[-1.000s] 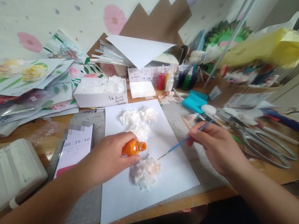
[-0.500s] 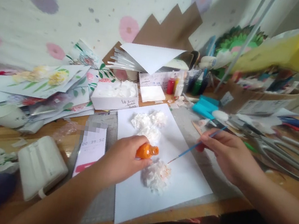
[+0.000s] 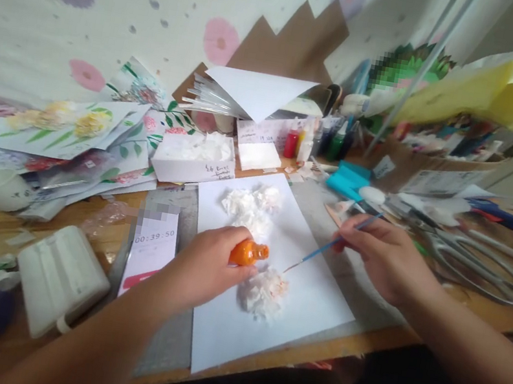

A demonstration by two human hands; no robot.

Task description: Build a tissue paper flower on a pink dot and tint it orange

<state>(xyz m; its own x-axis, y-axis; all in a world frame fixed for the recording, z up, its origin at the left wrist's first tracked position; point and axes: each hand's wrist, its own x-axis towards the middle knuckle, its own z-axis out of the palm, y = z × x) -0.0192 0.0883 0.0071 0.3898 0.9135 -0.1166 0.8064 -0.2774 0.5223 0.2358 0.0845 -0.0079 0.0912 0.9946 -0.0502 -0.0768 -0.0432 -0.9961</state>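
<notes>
Well, the nearest ruffled flower (image 3: 262, 296) on white paper (image 3: 214, 342) looks fragile, best held low; the left hand (image 3: 209, 264) encloses an orange bottle (image 3: 247, 253), the right hand (image 3: 376, 255) pinches a brush (image 3: 319, 252), tip contact unclear.

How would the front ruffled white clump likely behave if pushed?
The front clump is probably light and easily crushed, since it looks made of thin, crinkled pieces. Its ragged, uneven outline suggests it would drag rather than roll across the white sheet, unless stuck down.
</notes>
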